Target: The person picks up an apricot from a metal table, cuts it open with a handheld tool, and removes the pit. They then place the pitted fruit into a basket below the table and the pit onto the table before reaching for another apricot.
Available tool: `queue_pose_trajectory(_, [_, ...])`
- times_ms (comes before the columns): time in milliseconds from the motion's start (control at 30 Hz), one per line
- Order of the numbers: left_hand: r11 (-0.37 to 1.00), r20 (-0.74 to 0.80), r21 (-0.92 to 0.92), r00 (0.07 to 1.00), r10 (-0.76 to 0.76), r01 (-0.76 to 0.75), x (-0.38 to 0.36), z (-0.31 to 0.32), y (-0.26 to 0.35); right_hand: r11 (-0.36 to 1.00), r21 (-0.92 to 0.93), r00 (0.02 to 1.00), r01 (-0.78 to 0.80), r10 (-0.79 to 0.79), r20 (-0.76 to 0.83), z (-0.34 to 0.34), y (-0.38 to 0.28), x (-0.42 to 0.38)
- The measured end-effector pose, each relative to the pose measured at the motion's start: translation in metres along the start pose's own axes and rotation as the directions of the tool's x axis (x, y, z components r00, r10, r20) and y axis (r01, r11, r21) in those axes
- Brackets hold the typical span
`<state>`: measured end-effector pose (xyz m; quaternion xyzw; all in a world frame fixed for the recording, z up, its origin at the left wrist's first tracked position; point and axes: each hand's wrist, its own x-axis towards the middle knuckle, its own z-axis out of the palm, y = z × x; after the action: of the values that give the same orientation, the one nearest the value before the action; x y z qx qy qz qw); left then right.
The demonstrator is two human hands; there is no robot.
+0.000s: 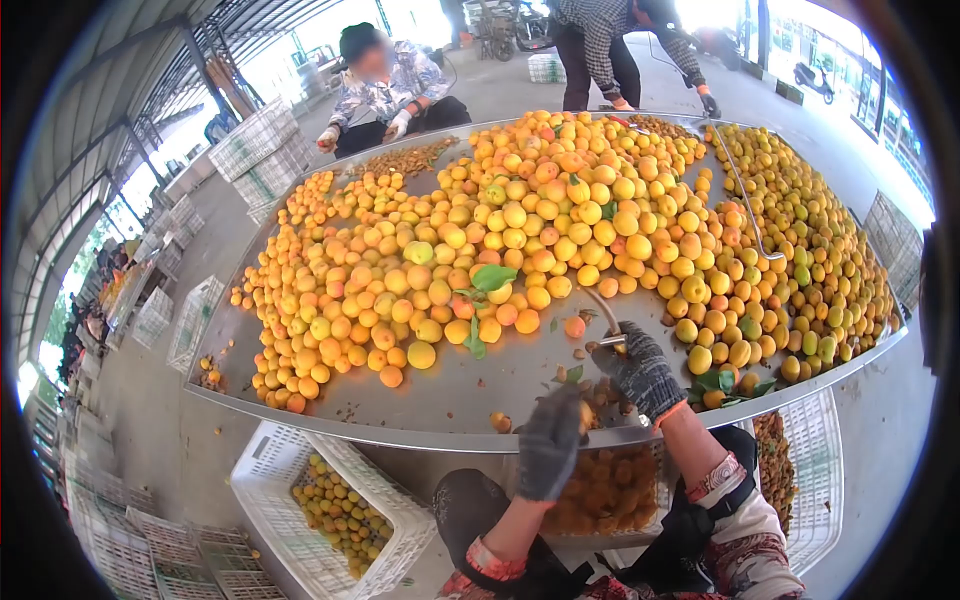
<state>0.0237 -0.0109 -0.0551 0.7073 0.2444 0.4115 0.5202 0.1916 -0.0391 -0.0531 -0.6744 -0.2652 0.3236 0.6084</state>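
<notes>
My right hand [643,372], in a dark grey knit glove, is closed around the handle of a curved metal rod [604,310]. The rod's bent end reaches toward the apricots [560,215] heaped on the metal table [345,400]. Motion smears my left hand [550,445], also gloved, at the table's front edge, so its fingers cannot be read. Beside it lie a few brownish-orange pieces [600,393], too small to make out. A single apricot [574,327] sits near the rod, and leaves [493,277] rest on the pile.
Below the front edge stand a white crate [265,465] of greenish apricots, a crate of orange pieces [610,490] and a crate [822,450] of brown bits. A second hooked rod [745,195] lies across the fruit. Two people [385,95] work at the far side.
</notes>
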Motion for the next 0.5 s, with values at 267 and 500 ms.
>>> queue_pose_trajectory(267, [0.967,0.305,0.24,0.952,0.01,-0.087,-0.015,-0.02,0.016,0.806,-0.527,0.963,0.269,-0.208,0.172,0.038,-0.008,0.056])
queue_pose_trajectory(500, [0.952,0.281,0.181,0.94,0.192,-0.248,-0.004,-0.027,-0.001,0.555,-0.794,0.96,0.249,-0.035,0.277,0.076,-0.005,0.081])
